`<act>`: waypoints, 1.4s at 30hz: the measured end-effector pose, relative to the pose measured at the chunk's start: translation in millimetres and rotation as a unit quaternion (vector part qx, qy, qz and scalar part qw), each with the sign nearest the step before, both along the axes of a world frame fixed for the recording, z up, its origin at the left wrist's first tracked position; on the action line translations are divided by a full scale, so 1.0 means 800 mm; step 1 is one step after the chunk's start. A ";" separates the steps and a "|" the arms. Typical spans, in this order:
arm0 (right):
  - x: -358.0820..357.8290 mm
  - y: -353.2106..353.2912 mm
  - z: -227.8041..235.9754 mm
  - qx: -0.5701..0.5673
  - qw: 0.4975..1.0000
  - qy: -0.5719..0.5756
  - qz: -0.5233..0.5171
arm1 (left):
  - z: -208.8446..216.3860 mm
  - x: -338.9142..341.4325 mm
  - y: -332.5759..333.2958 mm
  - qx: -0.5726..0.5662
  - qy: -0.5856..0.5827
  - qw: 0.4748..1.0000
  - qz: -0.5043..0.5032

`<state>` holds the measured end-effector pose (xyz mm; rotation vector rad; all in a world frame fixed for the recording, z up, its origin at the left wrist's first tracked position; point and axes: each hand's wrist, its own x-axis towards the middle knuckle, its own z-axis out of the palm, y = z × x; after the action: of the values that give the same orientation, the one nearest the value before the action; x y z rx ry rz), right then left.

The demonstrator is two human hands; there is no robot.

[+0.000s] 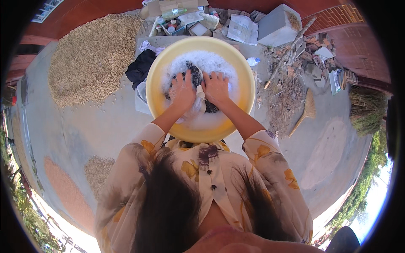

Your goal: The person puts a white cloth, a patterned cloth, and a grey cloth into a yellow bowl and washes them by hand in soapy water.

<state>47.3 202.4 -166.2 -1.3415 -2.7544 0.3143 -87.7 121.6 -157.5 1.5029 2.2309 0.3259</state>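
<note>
So both hands are down in the big yellow basin (157, 71), which sits on the concrete right in front of the person so they can lean over and put weight into it. The left hand (183, 89) and the right hand (215, 87) are side by side, fingers curled and clamped on the dark patterned cloth (195, 76), looks like they bunch it together to rub one part against the other. The cloth sits mid-basin, half sunk in white suds (211, 61), soaked, dark with a speckled print, and a pale bit pokes out between the wrists. More dark clothes (140, 67) lie piled just beside the basin's left rim, a broom (304, 111) off to the right
</note>
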 end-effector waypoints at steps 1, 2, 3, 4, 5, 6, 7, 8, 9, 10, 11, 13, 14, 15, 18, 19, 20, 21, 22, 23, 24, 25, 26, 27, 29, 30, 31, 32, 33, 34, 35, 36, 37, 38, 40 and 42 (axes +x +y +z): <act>-0.007 0.011 -0.004 -0.062 0.998 -0.024 -0.024 | -0.017 -0.004 0.012 0.009 0.004 1.000 0.011; -0.020 0.023 0.001 -0.126 0.990 -0.047 -0.044 | -0.046 -0.009 0.019 0.014 0.010 1.000 0.025; -0.032 0.037 0.003 -0.185 0.978 -0.068 -0.065 | -0.074 -0.017 0.030 0.024 0.018 0.999 0.039; -0.040 0.042 -0.003 -0.168 0.982 -0.056 -0.071 | -0.105 -0.031 0.038 0.076 0.019 0.997 0.004; -0.043 0.049 -0.017 -0.178 0.980 -0.059 -0.073 | -0.116 -0.042 0.047 0.030 -0.004 0.999 -0.017; -0.043 0.055 -0.038 -0.186 0.978 -0.061 -0.076 | -0.121 -0.051 0.056 -0.015 -0.026 0.999 -0.039; -0.041 0.061 -0.058 -0.194 0.976 -0.064 -0.080 | -0.126 -0.055 0.059 -0.059 -0.048 0.995 -0.062; -0.030 0.070 -0.084 -0.202 0.976 -0.065 -0.050 | -0.110 -0.049 0.059 -0.047 -0.067 0.993 -0.084; -0.020 0.074 -0.104 -0.212 0.975 -0.065 -0.013 | -0.117 -0.050 0.058 -0.077 -0.075 0.992 -0.070; -0.014 0.072 -0.122 -0.221 0.973 -0.064 0.027 | -0.131 -0.052 0.058 -0.106 -0.082 0.990 -0.053; -0.015 0.070 -0.140 -0.165 0.986 0.001 -0.038 | -0.139 -0.050 0.057 -0.051 -0.089 0.994 -0.029; -0.024 0.066 -0.143 -0.092 0.983 0.087 -0.134 | -0.154 -0.049 0.054 0.062 -0.098 0.993 0.012; -0.032 0.063 -0.131 -0.082 0.978 0.110 -0.159 | -0.169 -0.057 0.061 0.152 -0.070 0.986 0.016; -0.042 0.069 -0.082 -0.120 0.978 0.081 -0.151 | -0.169 -0.064 0.060 0.187 -0.073 0.979 0.037; -0.005 0.083 -0.046 -0.225 0.921 0.262 -0.180 | -0.080 -0.064 0.091 0.204 -0.161 0.963 0.071; 0.007 0.087 -0.044 -0.264 0.875 0.365 -0.177 | -0.063 -0.065 0.091 0.244 -0.220 0.942 0.065; 0.016 0.081 -0.038 -0.255 0.857 0.402 -0.198 | -0.053 -0.064 0.083 0.277 -0.278 0.918 0.060; 0.024 0.069 -0.021 -0.267 0.852 0.405 -0.194 | -0.041 -0.059 0.071 0.303 -0.337 0.890 0.055; 0.032 0.060 -0.001 -0.278 0.848 0.409 -0.191 | -0.028 -0.058 0.059 0.258 -0.376 0.887 0.074; 0.042 0.056 0.019 -0.283 0.844 0.414 -0.191 | 0.000 -0.058 0.053 0.249 -0.370 0.894 0.040; 0.055 0.054 0.025 -0.277 0.848 0.412 -0.185 | 0.027 -0.061 0.047 0.240 -0.363 0.900 0.005; 0.059 0.052 0.032 -0.267 0.853 0.407 -0.191 | 0.041 -0.067 0.040 0.232 -0.353 0.906 -0.027; 0.060 0.047 0.040 -0.262 0.856 0.401 -0.195 | 0.034 -0.079 0.034 0.287 -0.215 0.931 -0.062; 0.065 0.043 0.045 -0.252 0.859 0.396 -0.204 | 0.034 -0.088 0.025 0.273 -0.183 0.943 -0.048; 0.074 0.045 0.039 -0.225 0.889 0.330 -0.226 | 0.036 -0.101 0.007 0.245 -0.115 0.962 -0.017; 0.077 0.047 0.039 -0.208 0.904 0.294 -0.231 | 0.036 -0.100 0.000 0.233 -0.123 0.964 -0.030; 0.079 0.048 0.038 -0.191 0.918 0.257 -0.234 | 0.036 -0.097 -0.010 0.220 -0.132 0.966 -0.042; 0.075 0.041 0.041 -0.100 0.942 0.253 -0.198 | 0.036 -0.095 -0.022 0.205 -0.140 0.967 -0.052; 0.074 0.031 0.043 -0.009 0.956 0.246 -0.159 | 0.035 -0.095 -0.032 0.190 -0.148 0.969 -0.062; 0.072 0.021 0.047 0.083 0.960 0.238 -0.119 | 0.034 -0.092 -0.036 0.151 -0.176 0.971 -0.065; 0.067 0.010 0.059 0.089 0.962 0.244 -0.080 | 0.027 -0.090 -0.040 0.131 -0.168 0.975 -0.063; 0.058 -0.001 0.079 0.095 0.963 0.250 -0.040 | 0.016 -0.089 -0.042 0.110 -0.161 0.979 -0.062; 0.048 -0.014 0.097 0.101 0.961 0.257 -0.001 | 0.005 -0.091 -0.044 0.090 -0.154 0.982 -0.061; 0.040 -0.032 0.108 0.092 0.954 0.281 0.054 | -0.001 -0.090 -0.042 0.088 -0.160 0.982 -0.054; 0.024 -0.065 0.104 0.057 0.950 0.262 0.159 | -0.005 -0.088 -0.037 0.082 -0.173 0.981 -0.042; 0.012 -0.090 0.092 0.018 0.958 0.206 0.197 | -0.009 -0.088 -0.035 0.089 -0.188 0.977 -0.041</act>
<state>57.2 130.5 -92.4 -0.6123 -2.6206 0.4952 -158.4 93.6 -164.4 1.4715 1.8773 0.7357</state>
